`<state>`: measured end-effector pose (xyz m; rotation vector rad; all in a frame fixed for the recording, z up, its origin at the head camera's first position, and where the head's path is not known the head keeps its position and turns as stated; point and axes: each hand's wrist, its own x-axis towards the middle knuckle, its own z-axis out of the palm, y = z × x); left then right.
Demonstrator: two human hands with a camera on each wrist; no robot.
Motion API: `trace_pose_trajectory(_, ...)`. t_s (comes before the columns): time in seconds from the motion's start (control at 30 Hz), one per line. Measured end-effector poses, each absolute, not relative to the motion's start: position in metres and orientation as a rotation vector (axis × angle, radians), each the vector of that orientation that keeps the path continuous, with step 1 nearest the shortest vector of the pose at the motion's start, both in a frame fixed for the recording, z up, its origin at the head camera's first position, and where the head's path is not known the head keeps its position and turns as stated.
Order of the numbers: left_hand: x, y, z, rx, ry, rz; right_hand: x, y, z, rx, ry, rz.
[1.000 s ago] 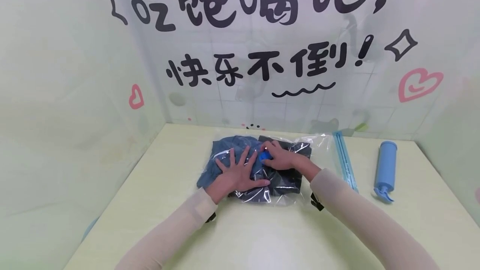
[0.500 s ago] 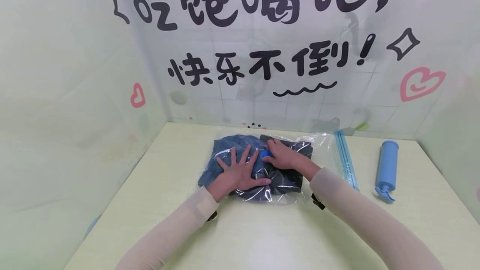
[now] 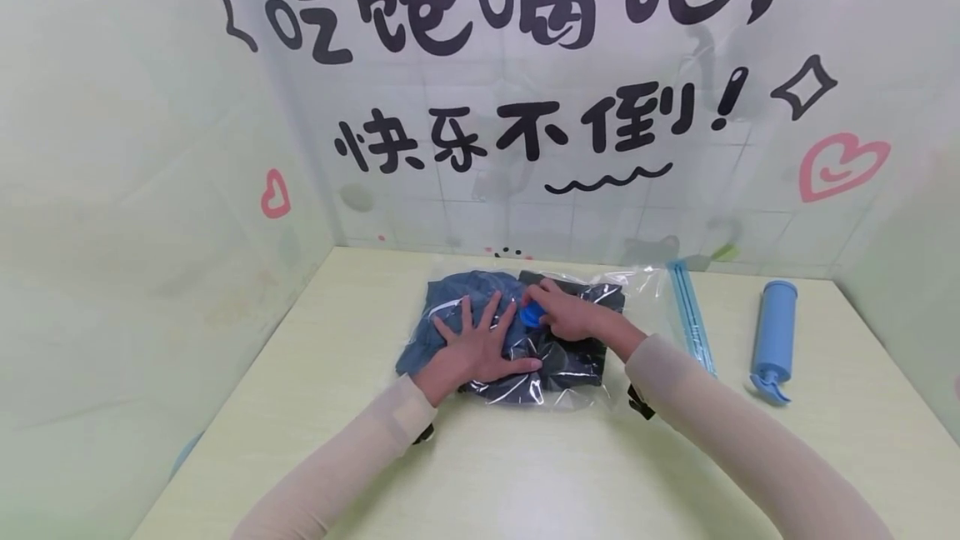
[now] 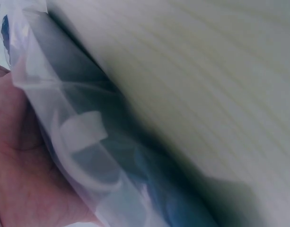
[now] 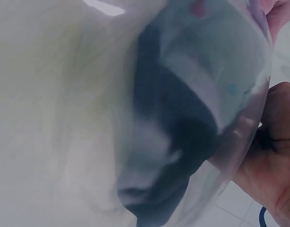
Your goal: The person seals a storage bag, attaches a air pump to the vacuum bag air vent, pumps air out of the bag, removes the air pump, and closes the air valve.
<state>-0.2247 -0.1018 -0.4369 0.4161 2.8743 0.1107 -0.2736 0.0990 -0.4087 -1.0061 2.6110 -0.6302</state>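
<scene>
A clear plastic vacuum storage bag (image 3: 645, 307) lies flat near the back of the table, with dark blue clothing (image 3: 457, 286) and black clothing (image 3: 573, 365) inside. My left hand (image 3: 476, 348) rests on it, fingers spread wide over the blue cloth. At the middle of the bag, the fingers and thumb of my right hand (image 3: 570, 315) grip a round blue valve cap (image 3: 532, 314) at its edge. In the left wrist view the bag's film (image 4: 78, 142) bulges beside the palm. Folds of dark cloth (image 5: 168, 109) show through the film in the right wrist view.
A blue hand pump (image 3: 776, 332) lies on the table (image 3: 525, 473) to the right of the bag, its handle toward me. The bag's light blue zip edge (image 3: 692, 319) runs along its right end. A printed wall sheet (image 3: 487, 215) stands behind the table.
The right hand's fingers have shifted and turned about the blue valve cap, which shows more than half a second ago. My left hand has stayed in place on the bag.
</scene>
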Motion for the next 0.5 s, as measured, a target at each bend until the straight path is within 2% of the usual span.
trace_pose_trajectory(0.2,-0.2246,-0.1015,-0.4357,0.421,2.876,0.119,-0.2762,0.1040,-0.4107,-1.079,2.561,-0.760)
trace_pose_trajectory(0.33,-0.2243,-0.1016,-0.4354,0.421,2.878,0.119,-0.2760,0.1024,-0.4107,-0.993,2.611,-0.837)
trace_pose_trajectory(0.5,-0.2249,-0.1002,-0.4347,0.412,2.879,0.097,-0.2726,0.0975,-0.4109,-0.907,2.795,-0.725)
